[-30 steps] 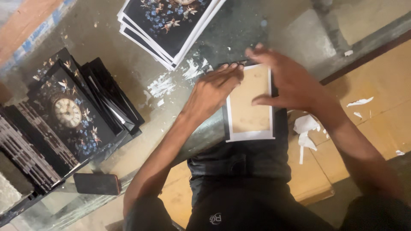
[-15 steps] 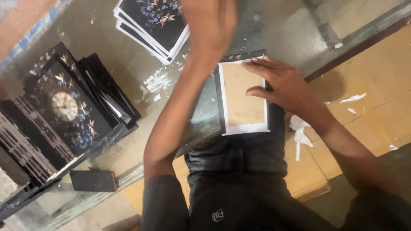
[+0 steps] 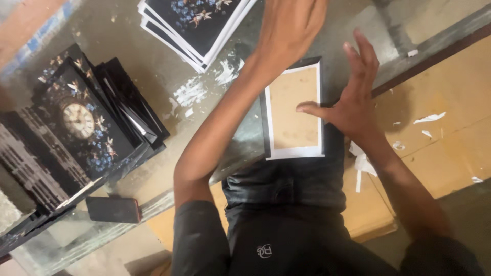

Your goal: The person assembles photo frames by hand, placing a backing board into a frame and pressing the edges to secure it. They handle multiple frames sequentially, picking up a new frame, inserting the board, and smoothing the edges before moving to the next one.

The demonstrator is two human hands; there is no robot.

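A small rectangular board (image 3: 294, 112), brown on its face with a white border and a black edge, lies on the glass table in front of me. My right hand (image 3: 353, 99) rests beside it with fingers spread, the thumb touching the brown face. My left hand (image 3: 289, 28) is stretched out beyond the board's far end, next to a stack of dark floral prints (image 3: 197, 23) with white borders, and holds nothing that I can see.
At the left stands a pile of finished black floral panels (image 3: 87, 122), the top one with a clock face. A dark phone (image 3: 112, 209) lies near the table edge. White paper scraps (image 3: 192, 92) dot the glass table (image 3: 123, 41); torn strips (image 3: 429, 118) lie on the brown board at right.
My left hand has left the board and reached forward past its far end. My right hand has slid from the board's top to its right side.
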